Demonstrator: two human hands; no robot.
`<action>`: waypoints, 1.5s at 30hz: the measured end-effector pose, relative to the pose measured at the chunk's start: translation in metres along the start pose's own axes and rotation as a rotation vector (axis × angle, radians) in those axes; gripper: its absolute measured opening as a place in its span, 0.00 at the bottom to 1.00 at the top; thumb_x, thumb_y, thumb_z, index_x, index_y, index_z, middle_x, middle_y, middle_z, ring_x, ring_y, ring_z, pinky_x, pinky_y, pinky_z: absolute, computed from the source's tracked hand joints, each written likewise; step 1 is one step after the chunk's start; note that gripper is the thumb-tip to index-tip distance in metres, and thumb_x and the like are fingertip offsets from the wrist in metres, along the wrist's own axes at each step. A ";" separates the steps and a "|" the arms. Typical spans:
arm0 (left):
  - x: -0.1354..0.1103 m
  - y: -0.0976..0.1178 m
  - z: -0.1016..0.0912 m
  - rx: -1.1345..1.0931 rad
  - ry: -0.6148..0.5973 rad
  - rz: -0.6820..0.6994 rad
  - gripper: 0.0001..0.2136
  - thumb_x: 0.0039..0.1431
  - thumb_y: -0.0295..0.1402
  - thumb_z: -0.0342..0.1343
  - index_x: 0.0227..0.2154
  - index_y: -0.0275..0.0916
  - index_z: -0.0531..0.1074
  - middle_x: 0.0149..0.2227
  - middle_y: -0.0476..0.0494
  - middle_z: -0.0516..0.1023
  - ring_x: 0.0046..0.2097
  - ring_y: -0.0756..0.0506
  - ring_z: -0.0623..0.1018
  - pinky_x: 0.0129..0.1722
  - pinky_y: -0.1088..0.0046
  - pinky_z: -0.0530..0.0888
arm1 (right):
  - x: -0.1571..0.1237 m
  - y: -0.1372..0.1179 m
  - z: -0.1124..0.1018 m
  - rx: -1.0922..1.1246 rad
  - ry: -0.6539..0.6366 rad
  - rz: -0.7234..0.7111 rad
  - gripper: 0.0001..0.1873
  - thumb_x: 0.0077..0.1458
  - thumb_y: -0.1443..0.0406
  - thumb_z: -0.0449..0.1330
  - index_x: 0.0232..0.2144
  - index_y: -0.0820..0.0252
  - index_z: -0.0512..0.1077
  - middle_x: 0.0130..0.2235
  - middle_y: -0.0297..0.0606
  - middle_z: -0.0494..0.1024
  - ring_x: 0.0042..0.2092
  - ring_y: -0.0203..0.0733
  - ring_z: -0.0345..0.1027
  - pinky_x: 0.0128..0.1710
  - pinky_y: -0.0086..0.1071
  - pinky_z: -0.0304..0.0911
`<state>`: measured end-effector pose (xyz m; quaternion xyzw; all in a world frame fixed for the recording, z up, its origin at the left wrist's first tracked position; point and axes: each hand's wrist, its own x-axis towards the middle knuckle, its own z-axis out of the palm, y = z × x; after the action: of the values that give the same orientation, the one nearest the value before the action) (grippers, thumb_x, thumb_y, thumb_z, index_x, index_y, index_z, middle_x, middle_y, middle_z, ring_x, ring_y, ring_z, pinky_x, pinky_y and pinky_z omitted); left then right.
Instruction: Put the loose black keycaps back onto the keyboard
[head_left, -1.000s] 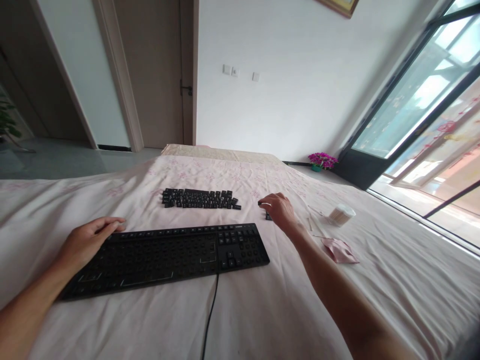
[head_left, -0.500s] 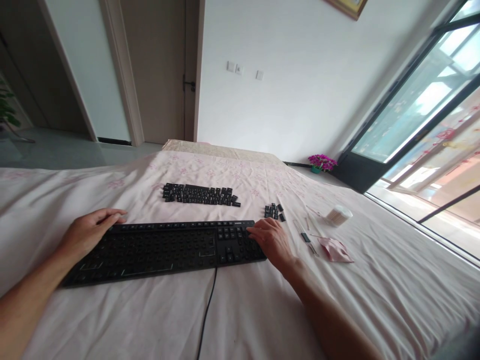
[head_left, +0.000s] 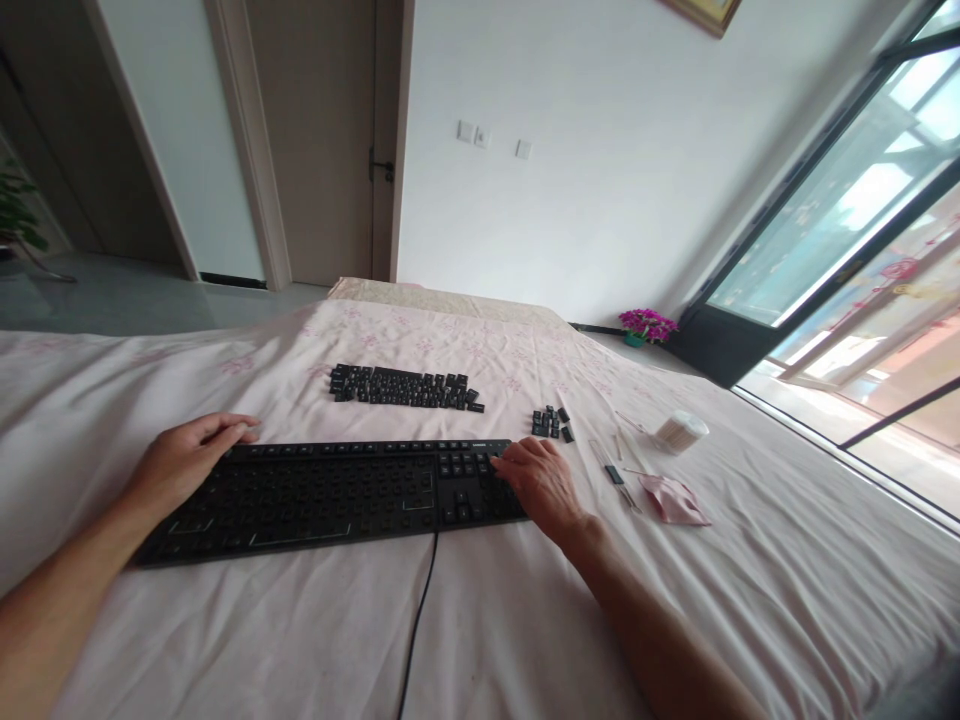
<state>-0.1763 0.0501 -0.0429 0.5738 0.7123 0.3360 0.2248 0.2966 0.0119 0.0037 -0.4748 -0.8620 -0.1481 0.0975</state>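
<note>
Pale pink floral cloth (head_left: 300, 640) is spread over the whole surface, with a white wall (head_left: 570, 210) behind. Clock centre's taken as the middle of the black keyboard (head_left: 337, 500), 12 being away from the wearer.

Fingers of the right hand (head_left: 541, 480) are bunched and bent down onto the number pad, just shy of 3 o'clock; can't tell if a keycap is pinched, since the tips are hidden. Thumb and fingers of the left hand (head_left: 187, 450) are nearly closed by the 10 o'clock corner; whether anything's held can't be told either.

Keyboard's laid crossways, bare key seats exposed across its main block, cable (head_left: 417, 630) trailed off toward 5. Loose keycaps (head_left: 405, 388) are lined up in rows at 1, and a smaller batch (head_left: 551, 423) is grouped near 2. Slim tool (head_left: 614, 475) and crumpled pink cloth (head_left: 675, 498) are set at 3, clear tub (head_left: 682, 432) between 2 and 3. Purple flowers (head_left: 649, 323) can be seen farther off at 2.
</note>
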 end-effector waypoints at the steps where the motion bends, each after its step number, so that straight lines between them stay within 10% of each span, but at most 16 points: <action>1: 0.000 0.000 0.000 0.005 0.002 0.006 0.20 0.55 0.46 0.50 0.45 0.40 0.73 0.39 0.48 0.81 0.43 0.45 0.77 0.43 0.75 0.66 | 0.000 0.000 0.000 -0.004 -0.003 -0.003 0.11 0.63 0.61 0.53 0.38 0.51 0.76 0.36 0.37 0.76 0.40 0.42 0.61 0.38 0.36 0.48; 33: -0.001 -0.001 0.000 -0.026 0.003 0.020 0.20 0.55 0.46 0.50 0.45 0.41 0.73 0.39 0.50 0.82 0.44 0.45 0.77 0.44 0.76 0.67 | -0.006 -0.037 -0.004 -0.181 -0.125 0.019 0.19 0.55 0.77 0.50 0.45 0.58 0.71 0.41 0.44 0.73 0.41 0.49 0.63 0.39 0.40 0.57; 45: 0.000 -0.004 0.001 0.016 -0.007 0.010 0.20 0.55 0.47 0.49 0.45 0.42 0.73 0.41 0.49 0.81 0.44 0.45 0.77 0.43 0.75 0.67 | -0.009 0.041 0.001 0.124 0.198 0.424 0.20 0.61 0.69 0.48 0.49 0.51 0.73 0.42 0.38 0.75 0.43 0.42 0.65 0.42 0.33 0.58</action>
<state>-0.1782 0.0497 -0.0459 0.5804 0.7113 0.3291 0.2211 0.3360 0.0254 0.0064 -0.6215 -0.7367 -0.1170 0.2395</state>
